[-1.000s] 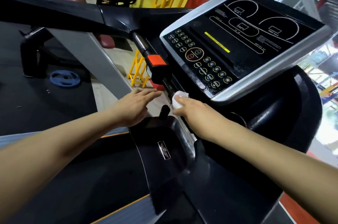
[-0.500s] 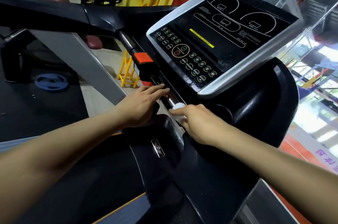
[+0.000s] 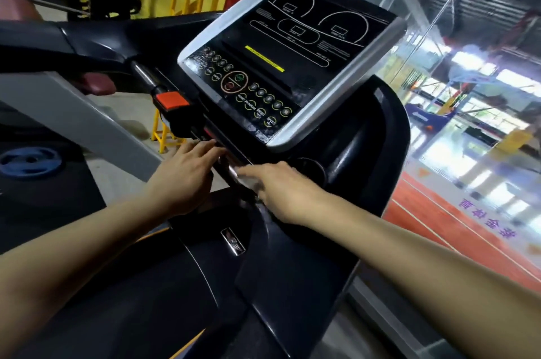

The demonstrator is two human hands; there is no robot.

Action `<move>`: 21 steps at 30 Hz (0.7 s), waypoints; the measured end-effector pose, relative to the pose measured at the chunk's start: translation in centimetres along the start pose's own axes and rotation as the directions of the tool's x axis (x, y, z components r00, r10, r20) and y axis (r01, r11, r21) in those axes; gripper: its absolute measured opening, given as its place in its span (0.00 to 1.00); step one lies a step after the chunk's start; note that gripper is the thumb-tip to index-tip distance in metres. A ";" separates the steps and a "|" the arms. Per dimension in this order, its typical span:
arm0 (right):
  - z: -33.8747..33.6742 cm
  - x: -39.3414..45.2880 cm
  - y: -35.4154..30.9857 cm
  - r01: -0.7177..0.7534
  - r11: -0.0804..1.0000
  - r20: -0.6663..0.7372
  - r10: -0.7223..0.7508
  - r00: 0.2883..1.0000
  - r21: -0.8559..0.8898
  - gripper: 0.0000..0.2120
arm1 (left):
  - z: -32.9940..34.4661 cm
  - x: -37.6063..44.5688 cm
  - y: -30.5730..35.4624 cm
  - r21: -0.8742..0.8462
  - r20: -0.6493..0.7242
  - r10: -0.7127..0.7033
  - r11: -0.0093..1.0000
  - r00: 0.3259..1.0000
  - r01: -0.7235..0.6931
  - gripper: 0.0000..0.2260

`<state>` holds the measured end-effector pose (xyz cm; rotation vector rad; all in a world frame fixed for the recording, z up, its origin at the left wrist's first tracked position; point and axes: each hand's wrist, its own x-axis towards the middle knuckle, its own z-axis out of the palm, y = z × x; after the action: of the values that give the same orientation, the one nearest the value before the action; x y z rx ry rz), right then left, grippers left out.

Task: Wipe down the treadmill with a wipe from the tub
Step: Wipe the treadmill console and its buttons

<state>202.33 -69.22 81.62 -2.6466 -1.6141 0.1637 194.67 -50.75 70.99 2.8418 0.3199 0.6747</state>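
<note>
While both forearms reached in from six o'clock, the left hand (image 3: pixel 183 175) lay flat with straight fingers on the treadmill (image 3: pixel 292 285) bar (image 3: pixel 231 167). At its three o'clock the right hand (image 3: pixel 281 188) pressed the bar; no wipe showed, so its grip was unclear. Toward twelve o'clock stood the console (image 3: pixel 292 63).

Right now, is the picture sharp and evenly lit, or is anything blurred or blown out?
Head view: the right hand is motion-blurred at the fingertips, so the wipe cannot be made out; the left hand is fairly sharp; the windows at right are blown out; straight edges bow from the wide lens.
</note>
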 end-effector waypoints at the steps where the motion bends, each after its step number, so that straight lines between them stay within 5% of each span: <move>1: -0.7 -0.5 0.9 0.004 0.999 -0.033 -0.003 0.999 0.054 0.25 | 0.1 0.1 0.2 0.009 -0.008 0.011 1.000 1.000 -0.010 0.27; 3: -2.3 -0.9 3.2 -0.025 1.000 -0.195 0.028 0.980 0.016 0.21 | 0.3 0.1 0.9 -0.008 -0.017 0.075 0.997 0.997 -0.076 0.26; 6: -5.5 -1.1 8.0 -0.245 0.933 -0.396 0.128 0.909 -0.262 0.12 | 0.9 0.4 2.0 -0.048 -0.011 0.194 0.980 0.981 -0.194 0.26; 8: -6.8 -0.7 10.8 -0.343 0.860 -0.388 0.189 0.902 -0.378 0.09 | 1.4 0.9 2.6 -0.066 -0.007 0.249 0.966 0.969 -0.249 0.23; 12: -6.7 2.2 14.6 -0.316 0.698 -0.286 0.163 0.944 -0.643 0.10 | 2.2 1.8 3.5 -0.100 -0.009 0.286 0.953 0.958 -0.286 0.25; 16: -9.1 3.8 16.2 -0.342 0.580 -0.374 0.069 0.925 -0.739 0.02 | 2.5 1.6 3.6 -0.101 -0.035 0.263 0.959 0.964 -0.266 0.26; 21: -7.3 5.8 16.0 -0.397 0.620 -0.188 0.375 0.908 -0.677 0.14 | 3.5 0.8 3.3 -0.097 -0.089 0.238 0.964 0.967 -0.246 0.20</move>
<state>219.94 -71.25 87.06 -3.5188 -1.2097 -0.6261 197.55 -54.18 69.04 2.7818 -0.0545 0.8220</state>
